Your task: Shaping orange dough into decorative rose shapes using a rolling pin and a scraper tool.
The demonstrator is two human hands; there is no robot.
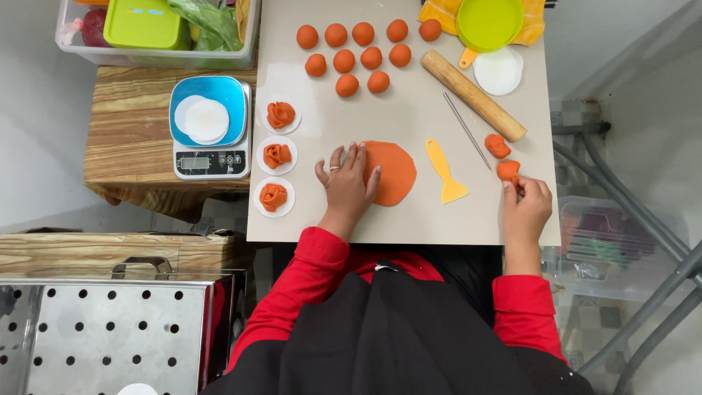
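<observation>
**Flat dough held down, a small piece picked at the right**

Head view: The person sat at a beige work board [409,212] and looked straight down on it. The left hand [349,183] lay flat, fingers spread wide and not gripping anything; its fingertips rested on the left edge of the rolled-out orange dough disc [395,172], which lay near the centre of the board, a little toward 6 o'clock. The right hand [525,205] was at about 4 o'clock on the board, its fingers curled nearly closed, pinching a small orange dough piece [509,170] at the fingertips. A second small piece [497,145] lay just beside it, toward 12 o'clock.

A yellow scraper [446,174] lay just to the 3 o'clock side of the disc, apart from it. A thin metal rod [466,130] and a wooden rolling pin [473,94] lay slanted beyond it. Eleven orange dough balls [357,53] waited at 12 o'clock. At 9 o'clock, three finished dough roses [277,155] sat each on a white paper round.

By my judgement, the shaping step was in hand: the disc was already rolled, and one hand steadied it while the other worked a scrap. The next move seemed to call for both hands on the disc, with a light touch so that the thin sheet would not tear.
</observation>
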